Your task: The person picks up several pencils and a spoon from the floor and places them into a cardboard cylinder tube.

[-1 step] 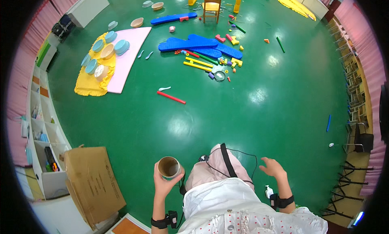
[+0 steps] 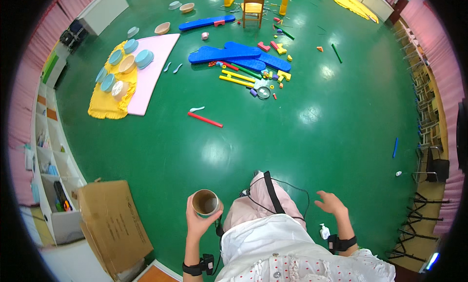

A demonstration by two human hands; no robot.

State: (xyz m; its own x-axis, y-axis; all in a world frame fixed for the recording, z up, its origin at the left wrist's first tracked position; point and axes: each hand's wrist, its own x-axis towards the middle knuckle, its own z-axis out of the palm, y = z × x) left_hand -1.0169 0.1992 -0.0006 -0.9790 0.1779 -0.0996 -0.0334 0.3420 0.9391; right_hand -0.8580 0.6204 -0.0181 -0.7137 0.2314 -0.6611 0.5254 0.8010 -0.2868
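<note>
My left hand [image 2: 196, 223] is wrapped round a brown, open-topped cylindrical container [image 2: 205, 203], perhaps a cup or a cardboard tube. Its opening faces up, and a greyish inside shows. Held out to the right of my body, my right hand [image 2: 332, 204] is open with nothing in it; its fingers are partly spread. Below it, a white pump bottle [image 2: 324, 231] stands on the floor. A thin dark cord [image 2: 292, 183] loops over my legs between the two hands.
A large cardboard box [image 2: 116, 223] stands at lower left beside white shelves [image 2: 63, 218]. Ahead on the green floor lie a red stick [image 2: 205, 120], a white spoon [image 2: 197, 109], blue boards [image 2: 224, 54] and several basins [image 2: 108, 83] on yellow cloth. Stacked chairs [image 2: 431, 121] line the right wall.
My foot and leg have shifted slightly, and the whole view has moved a little. My left hand keeps its hold on the container; my right hand stays apart from everything.
</note>
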